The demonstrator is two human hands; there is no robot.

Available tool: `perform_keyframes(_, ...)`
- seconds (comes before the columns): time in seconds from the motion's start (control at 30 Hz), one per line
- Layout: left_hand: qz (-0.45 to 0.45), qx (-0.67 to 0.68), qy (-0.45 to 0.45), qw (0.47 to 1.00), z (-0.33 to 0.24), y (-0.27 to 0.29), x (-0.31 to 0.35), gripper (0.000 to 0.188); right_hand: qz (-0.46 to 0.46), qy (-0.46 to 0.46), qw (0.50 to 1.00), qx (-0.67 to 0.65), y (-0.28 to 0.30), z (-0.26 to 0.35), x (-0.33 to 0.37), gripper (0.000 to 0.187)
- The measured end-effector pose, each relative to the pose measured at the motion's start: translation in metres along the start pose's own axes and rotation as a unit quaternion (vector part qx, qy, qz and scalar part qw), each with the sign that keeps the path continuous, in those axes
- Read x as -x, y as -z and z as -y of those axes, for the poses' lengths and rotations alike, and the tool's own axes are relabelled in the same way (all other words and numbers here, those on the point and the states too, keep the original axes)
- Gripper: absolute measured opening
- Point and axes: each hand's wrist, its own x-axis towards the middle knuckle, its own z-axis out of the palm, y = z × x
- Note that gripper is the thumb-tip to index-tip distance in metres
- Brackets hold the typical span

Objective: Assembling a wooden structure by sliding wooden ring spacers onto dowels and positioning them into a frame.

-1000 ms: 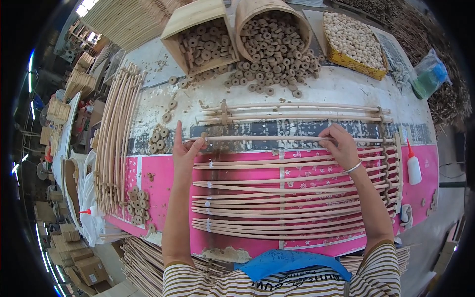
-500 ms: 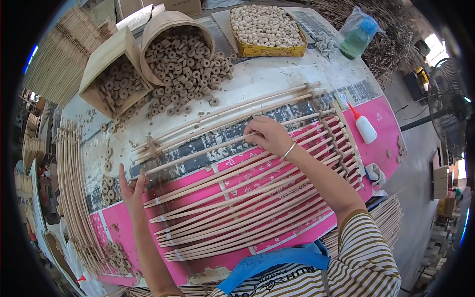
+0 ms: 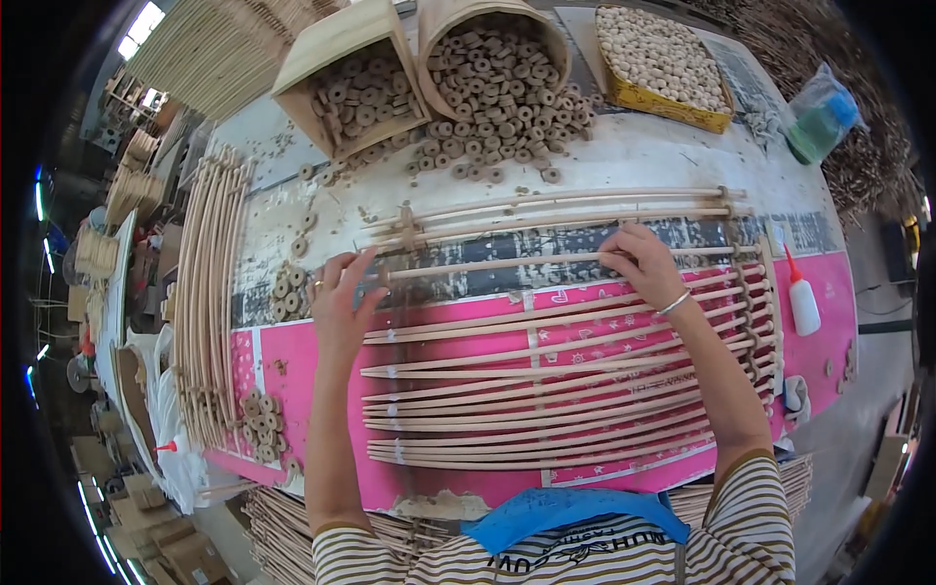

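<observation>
The person wears a shirt (image 3: 429,561) striped in white and olive-brown, its short sleeves (image 3: 756,502) edged with a brown band. Dark lettering (image 3: 595,542) and a small motif mark the chest, below a bright blue piece of cloth (image 3: 575,509). A slim silvery bangle (image 3: 673,303) circles the right hand's (image 3: 639,263) wrist; a gold-coloured ring (image 3: 318,284) sits on the left hand (image 3: 337,297).

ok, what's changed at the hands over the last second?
The left hand has opened from its pinch at the left end of the wooden rod; whether it still touches is unclear. The right hand still pinches the rod. White squeeze bottle and heaped wooden rings stayed put; the camera swung and returned.
</observation>
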Motion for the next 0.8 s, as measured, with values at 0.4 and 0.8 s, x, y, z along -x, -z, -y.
perform_keyframes(0.4,0.015,0.007,0.002,1.0,0.007,-0.02,-0.003,0.045,0.006,0.009,0.999,0.045,-0.007,-0.001,-0.007,0.013)
perform_keyframes(0.8,0.007,0.007,0.013,1.0,0.007,-0.032,-0.007,0.047,-0.012,0.03,0.997,0.071,-0.006,-0.006,-0.015,0.015)
